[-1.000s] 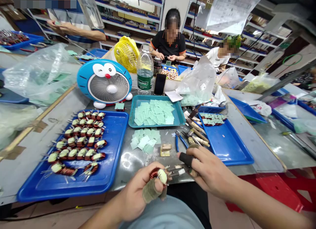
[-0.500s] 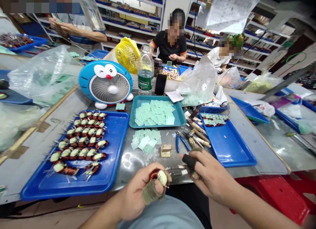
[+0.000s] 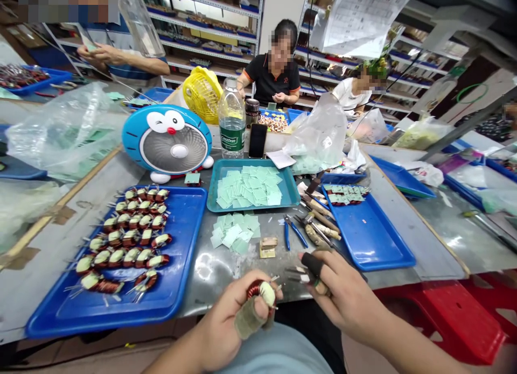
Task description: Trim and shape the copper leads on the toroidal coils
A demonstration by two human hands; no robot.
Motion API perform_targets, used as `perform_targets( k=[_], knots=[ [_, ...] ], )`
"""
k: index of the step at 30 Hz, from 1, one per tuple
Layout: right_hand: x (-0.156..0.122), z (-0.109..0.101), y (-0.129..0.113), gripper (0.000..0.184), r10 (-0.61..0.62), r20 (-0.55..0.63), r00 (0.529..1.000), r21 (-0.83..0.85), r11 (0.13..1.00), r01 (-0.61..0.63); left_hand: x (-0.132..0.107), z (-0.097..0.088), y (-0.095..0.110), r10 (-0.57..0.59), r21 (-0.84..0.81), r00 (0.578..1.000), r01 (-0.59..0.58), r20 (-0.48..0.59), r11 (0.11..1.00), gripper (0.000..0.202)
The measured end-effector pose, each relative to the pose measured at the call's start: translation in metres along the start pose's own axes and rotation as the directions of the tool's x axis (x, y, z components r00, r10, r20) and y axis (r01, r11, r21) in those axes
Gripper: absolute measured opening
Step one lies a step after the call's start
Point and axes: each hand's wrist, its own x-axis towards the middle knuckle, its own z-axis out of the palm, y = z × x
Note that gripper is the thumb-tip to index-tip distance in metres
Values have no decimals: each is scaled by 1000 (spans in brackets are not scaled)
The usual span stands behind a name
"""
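Head view: the left hand [image 3: 230,325] curls tight around a round copper wire coil with white tape [image 3: 259,293], held above the gray metal table [image 3: 210,277]. The right hand [image 3: 343,301], wearing a black finger cover [image 3: 312,264], pinches thin shiny metal bits [image 3: 297,275] near the coil.

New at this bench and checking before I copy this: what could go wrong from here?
The wound toroidal coil in the left hand sits at the metal bench edge, so a slip might drop it to the floor. The thin metal pieces pinched in the right hand point toward it and could scratch its copper winding.
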Motion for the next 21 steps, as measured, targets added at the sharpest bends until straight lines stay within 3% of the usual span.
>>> perform_targets(
  k=[3,9,14,17,21],
  knots=[
    [4,-3,3,58,-58,17,998,-15,998,58,1,4,1,-30,-118,999,34,34,992,56],
    [10,-7,8,56,-172,54,984,-52,983,174,-1,7,6,-71,-92,994,79,86,993,60],
    [18,-25,11,52,-244,186,952,-33,967,254,-8,5,1,-125,-63,982,135,141,989,58],
    [19,-23,6,53,-208,182,961,-17,977,214,-9,2,-2,-120,-67,987,127,105,990,57],
    [9,-1,-2,52,-28,67,997,40,999,25,-8,-4,1,-56,63,997,53,48,997,55]
  ],
)
